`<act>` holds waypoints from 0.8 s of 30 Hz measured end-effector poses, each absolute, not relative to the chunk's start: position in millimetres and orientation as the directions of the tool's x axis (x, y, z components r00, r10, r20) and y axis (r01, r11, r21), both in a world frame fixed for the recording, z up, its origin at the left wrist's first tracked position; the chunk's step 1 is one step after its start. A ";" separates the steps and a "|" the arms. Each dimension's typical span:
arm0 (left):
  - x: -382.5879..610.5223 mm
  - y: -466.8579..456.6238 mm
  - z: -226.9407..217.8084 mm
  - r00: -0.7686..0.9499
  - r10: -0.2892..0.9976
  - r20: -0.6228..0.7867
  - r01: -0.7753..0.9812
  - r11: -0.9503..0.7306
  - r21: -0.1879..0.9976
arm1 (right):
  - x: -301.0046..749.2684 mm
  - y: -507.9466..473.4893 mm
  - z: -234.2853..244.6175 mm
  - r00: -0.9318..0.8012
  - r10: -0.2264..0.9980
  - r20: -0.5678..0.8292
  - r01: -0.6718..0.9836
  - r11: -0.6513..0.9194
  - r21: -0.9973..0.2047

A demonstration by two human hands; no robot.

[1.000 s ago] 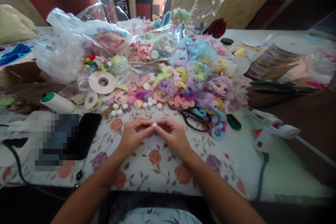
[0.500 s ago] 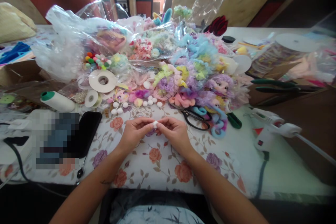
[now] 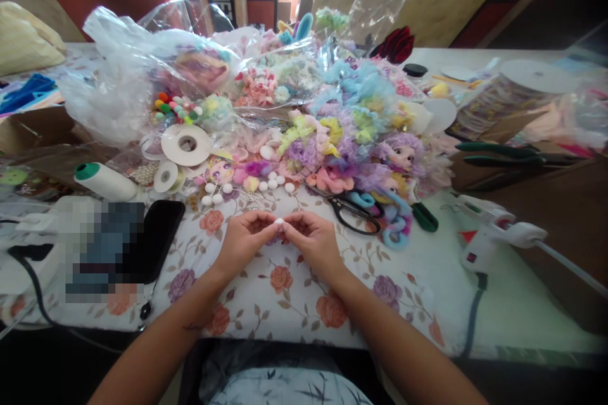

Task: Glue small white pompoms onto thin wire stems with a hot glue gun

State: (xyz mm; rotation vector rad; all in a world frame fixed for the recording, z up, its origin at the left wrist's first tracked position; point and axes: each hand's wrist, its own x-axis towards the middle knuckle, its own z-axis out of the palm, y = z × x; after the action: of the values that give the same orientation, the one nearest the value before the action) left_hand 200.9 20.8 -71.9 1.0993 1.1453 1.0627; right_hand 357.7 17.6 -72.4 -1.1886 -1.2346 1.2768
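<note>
A small white ball (image 3: pixel 280 221) is pinched between my two hands over the flowered tablecloth (image 3: pixel 285 316). Thumb and fingers of my left hand (image 3: pixel 244 240) press on it from one side; those of my right hand (image 3: pixel 316 243) press from the other. The fingertips hide much of it, and its material is unclear. Just beyond my hands lie several similar white balls (image 3: pixel 272 181), some by a doll-face piece (image 3: pixel 221 172). Black-handled scissors (image 3: pixel 354 215) rest to the right of my right hand.
A heap of pastel ruffled trims (image 3: pixel 332 126) and clear plastic bags (image 3: pixel 114 76) fills the back. Ribbon spools (image 3: pixel 185 145), a thread cone (image 3: pixel 104 182) and a black phone (image 3: pixel 154 240) lie left. To the right are a glue gun (image 3: pixel 489 228), green-handled pliers (image 3: pixel 498 153) and a cardboard box (image 3: pixel 560 247).
The white ball shows slightly less between my fingertips, and the fingers have shifted a little on it. Both hands keep nearly the same place.
</note>
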 end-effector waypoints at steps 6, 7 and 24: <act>201.1 22.4 -70.5 0.109 0.973 -0.205 -0.111 0.217 0.970 | 358.8 19.1 -68.3 -0.092 0.992 -0.091 -0.086 -0.099 -0.991; 201.3 22.6 -69.7 0.101 0.971 -0.217 -0.120 0.228 0.966 | 358.8 19.0 -68.3 -0.098 0.991 -0.087 -0.089 -0.095 -0.991; 199.9 19.8 -69.6 0.067 0.994 -0.090 -0.069 0.095 0.993 | 361.5 20.6 -66.4 -0.164 0.986 -0.042 -0.017 -0.045 -0.999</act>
State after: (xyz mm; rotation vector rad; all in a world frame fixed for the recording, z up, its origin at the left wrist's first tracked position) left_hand 199.9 19.8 -69.6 1.1184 1.1526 1.1280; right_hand 361.5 20.6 -66.4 -1.1432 -1.2928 1.3725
